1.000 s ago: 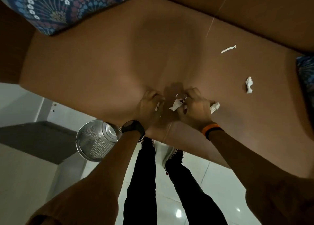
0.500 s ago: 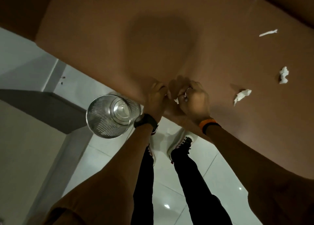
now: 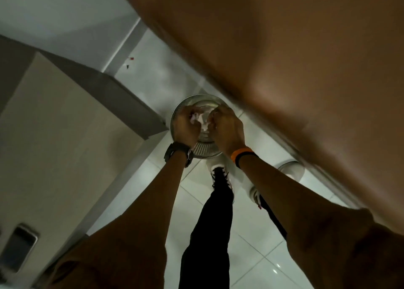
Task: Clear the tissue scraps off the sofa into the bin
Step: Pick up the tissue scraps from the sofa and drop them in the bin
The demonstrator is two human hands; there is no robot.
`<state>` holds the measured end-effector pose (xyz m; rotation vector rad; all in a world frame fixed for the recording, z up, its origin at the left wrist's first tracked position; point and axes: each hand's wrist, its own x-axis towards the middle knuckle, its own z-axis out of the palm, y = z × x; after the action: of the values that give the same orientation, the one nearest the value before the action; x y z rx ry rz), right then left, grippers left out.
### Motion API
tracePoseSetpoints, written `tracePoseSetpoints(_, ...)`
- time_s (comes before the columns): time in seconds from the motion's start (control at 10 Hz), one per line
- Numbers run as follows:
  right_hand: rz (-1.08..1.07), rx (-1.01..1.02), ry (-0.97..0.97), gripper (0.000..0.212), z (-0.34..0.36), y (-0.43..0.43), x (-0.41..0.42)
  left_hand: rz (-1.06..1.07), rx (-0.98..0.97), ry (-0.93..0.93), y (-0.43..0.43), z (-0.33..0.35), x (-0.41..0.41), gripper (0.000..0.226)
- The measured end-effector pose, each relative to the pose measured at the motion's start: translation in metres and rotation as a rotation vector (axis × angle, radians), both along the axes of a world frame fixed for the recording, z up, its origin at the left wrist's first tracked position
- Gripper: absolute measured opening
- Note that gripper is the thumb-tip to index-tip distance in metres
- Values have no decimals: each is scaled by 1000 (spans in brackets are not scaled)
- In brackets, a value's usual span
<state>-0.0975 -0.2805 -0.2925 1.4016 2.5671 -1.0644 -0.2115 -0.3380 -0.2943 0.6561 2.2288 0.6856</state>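
Both of my hands are held over the round metal mesh bin (image 3: 205, 154), which stands on the white tiled floor beside the sofa's front edge. My left hand (image 3: 185, 126), with a black watch on its wrist, has its fingers curled around white tissue scraps (image 3: 194, 117). My right hand (image 3: 227, 130), with an orange band on its wrist, is curled next to it, and more white tissue shows at its fingertips. The brown sofa (image 3: 306, 70) fills the upper right and is blurred; no scraps on it are in view.
My legs in black trousers and my white shoes (image 3: 219, 175) stand just behind the bin. A round white sofa foot (image 3: 290, 168) is to the right. A grey ledge (image 3: 113, 96) and a beige surface with a dark phone-like object (image 3: 18, 245) lie to the left.
Both hands left the sofa's front edge with the scraps and moved left over the bin. The view swung down and left, so the scraps on the seat went out of sight.
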Motion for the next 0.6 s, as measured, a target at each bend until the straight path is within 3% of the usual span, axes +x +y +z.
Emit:
tracePoseSetpoints(0.2, 71, 13, -55, 33, -29, -13, -8, -70, 13, -42, -22, -34, 2, 37)
tracePoseSetpoints(0.4, -38, 87, 94, 18, 18, -10, 26, -151, 163, 105, -21, 13, 28, 37)
tracePoseSetpoints(0.6, -222, 302, 138, 8, 70, 29, 113, -460, 261, 298, 39, 64, 90, 32)
